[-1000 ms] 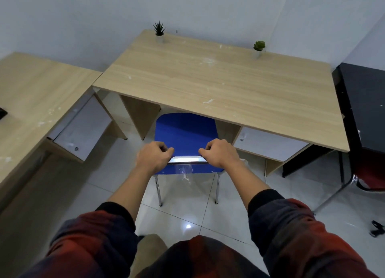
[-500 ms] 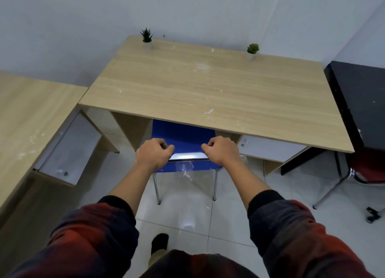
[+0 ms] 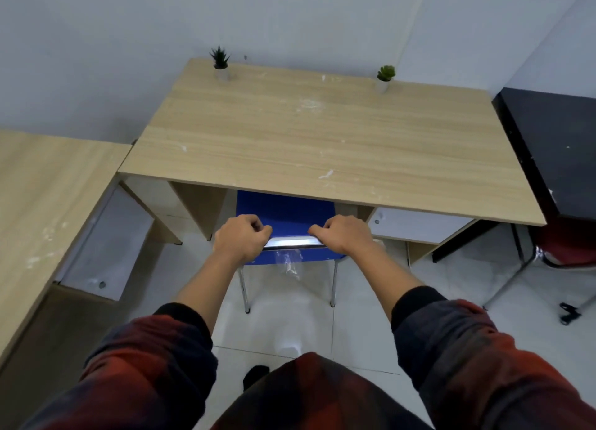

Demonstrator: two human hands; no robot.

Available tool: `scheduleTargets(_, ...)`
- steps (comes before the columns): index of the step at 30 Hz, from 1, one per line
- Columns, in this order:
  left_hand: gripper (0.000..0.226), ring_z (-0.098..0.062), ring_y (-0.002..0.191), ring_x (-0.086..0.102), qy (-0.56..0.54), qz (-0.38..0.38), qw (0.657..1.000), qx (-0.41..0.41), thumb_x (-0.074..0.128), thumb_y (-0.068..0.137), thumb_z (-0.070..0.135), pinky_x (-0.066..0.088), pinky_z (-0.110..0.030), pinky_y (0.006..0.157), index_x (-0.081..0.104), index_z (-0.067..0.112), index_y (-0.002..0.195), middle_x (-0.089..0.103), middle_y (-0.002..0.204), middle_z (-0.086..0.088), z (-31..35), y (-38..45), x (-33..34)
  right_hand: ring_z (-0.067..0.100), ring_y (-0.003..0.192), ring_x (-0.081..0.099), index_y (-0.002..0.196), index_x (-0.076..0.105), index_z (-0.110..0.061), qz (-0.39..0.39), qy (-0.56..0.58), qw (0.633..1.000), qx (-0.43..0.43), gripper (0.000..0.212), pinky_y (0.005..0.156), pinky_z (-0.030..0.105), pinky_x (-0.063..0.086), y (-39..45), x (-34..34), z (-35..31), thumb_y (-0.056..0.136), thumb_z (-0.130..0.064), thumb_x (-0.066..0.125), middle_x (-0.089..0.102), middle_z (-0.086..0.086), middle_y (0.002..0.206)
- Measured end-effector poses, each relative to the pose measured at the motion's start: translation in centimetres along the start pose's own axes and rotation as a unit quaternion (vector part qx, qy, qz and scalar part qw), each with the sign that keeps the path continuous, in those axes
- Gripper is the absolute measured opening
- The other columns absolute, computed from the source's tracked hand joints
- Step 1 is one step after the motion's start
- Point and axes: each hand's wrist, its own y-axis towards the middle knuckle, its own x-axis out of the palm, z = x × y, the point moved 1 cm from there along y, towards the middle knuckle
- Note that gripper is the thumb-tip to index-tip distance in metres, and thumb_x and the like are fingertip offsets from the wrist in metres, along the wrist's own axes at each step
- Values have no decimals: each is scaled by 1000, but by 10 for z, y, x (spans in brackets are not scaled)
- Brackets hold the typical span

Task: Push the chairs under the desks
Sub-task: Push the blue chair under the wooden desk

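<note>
A blue chair (image 3: 285,212) with chrome legs stands in front of me, most of its seat hidden beneath the light wooden desk (image 3: 322,139). My left hand (image 3: 240,237) grips the left end of the chair's shiny metal top rail (image 3: 290,242). My right hand (image 3: 346,236) grips the right end of the same rail. Both sets of fingers curl over the rail. A scrap of clear plastic wrap hangs from the backrest.
Two small potted plants (image 3: 220,62) (image 3: 384,76) stand at the desk's far edge by the wall. A second wooden desk (image 3: 42,200) lies to the left, a black table (image 3: 554,146) to the right with a red chair (image 3: 564,249) beside it. White floor tiles lie below.
The blue chair has slid further forward under the desk, with both hands still gripping its top rail. I have stepped closer, so the desk sits lower in view.
</note>
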Motion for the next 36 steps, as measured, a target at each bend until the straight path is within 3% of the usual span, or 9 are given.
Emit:
scheduleTargets(4, 29, -22, 68, 62, -19, -14, 999, 26, 50, 72, 47, 48, -33, 65, 60, 23, 62, 65, 65, 5, -5, 2, -3, 20, 55, 47, 61, 48, -15, 22, 2, 1000, 22, 49, 53, 28, 34, -6, 6, -4, 89, -55, 43, 47, -2, 56)
scheduleTargets(7, 28, -20, 67, 61, -26, -21, 999, 39, 48, 71, 46, 47, -33, 64, 60, 23, 60, 65, 64, 5, -11, 7, -13, 21, 59, 54, 66, 59, -14, 33, 26, 998, 36, 47, 55, 28, 40, -4, 9, -14, 89, -53, 46, 57, -1, 62)
scheduleTargets(12, 28, -22, 75, 59, 59, -27, 998, 10, 54, 89, 43, 39, -31, 65, 57, 26, 66, 58, 67, 8, -18, 21, -32, 23, 70, 67, 81, 74, -10, 47, 69, 997, 5, 53, 66, 32, 53, 1, 15, -37, 85, -57, 49, 73, 3, 74)
scheduleTargets(17, 38, -25, 79, 62, 132, -64, 989, 5, 45, 89, 50, 44, -31, 68, 63, 24, 69, 64, 75, 2, 3, 9, -16, 10, 62, 56, 72, 72, -18, 58, 87, 994, -23, 37, 57, 26, 36, -2, 3, -10, 87, -50, 59, 63, -8, 64)
scheduleTargets(19, 42, -24, 75, 61, 129, -68, 989, -3, 43, 86, 51, 44, -30, 66, 67, 20, 71, 64, 72, 1, 8, -6, -5, 13, 63, 57, 69, 70, -19, 52, 79, 995, -27, 36, 57, 26, 36, -7, 1, 3, 87, -48, 60, 64, -5, 64)
scheduleTargets(24, 39, -21, 65, 56, 58, -45, 997, -18, 50, 83, 49, 39, -28, 59, 54, 23, 55, 56, 60, 6, -3, -22, 0, 20, 61, 57, 71, 72, -13, 74, 77, 994, 6, 36, 55, 27, 36, -20, 8, -1, 87, -40, 55, 66, 1, 66)
scheduleTargets(28, 34, -19, 63, 57, 37, -37, 999, 1, 55, 86, 40, 37, -27, 56, 59, 21, 58, 60, 60, 5, -18, -20, -11, 22, 61, 59, 67, 70, -11, 86, 82, 993, 23, 39, 55, 27, 38, -26, 19, -18, 86, -41, 53, 63, 2, 61)
scheduleTargets(32, 34, -19, 65, 60, 47, -41, 998, 12, 54, 83, 42, 42, -28, 59, 60, 20, 58, 64, 62, 4, -11, -9, -12, 23, 63, 60, 60, 65, -16, 93, 102, 989, 46, 38, 57, 27, 39, -22, 14, -15, 87, -41, 54, 61, -1, 58)
scheduleTargets(36, 33, -18, 67, 61, 58, -46, 997, 36, 54, 84, 46, 46, -30, 63, 63, 23, 62, 64, 65, 7, -6, 11, -17, 21, 62, 58, 66, 69, -13, 109, 115, 984, 75, 38, 55, 27, 36, -15, 9, -18, 87, -41, 54, 62, -1, 59)
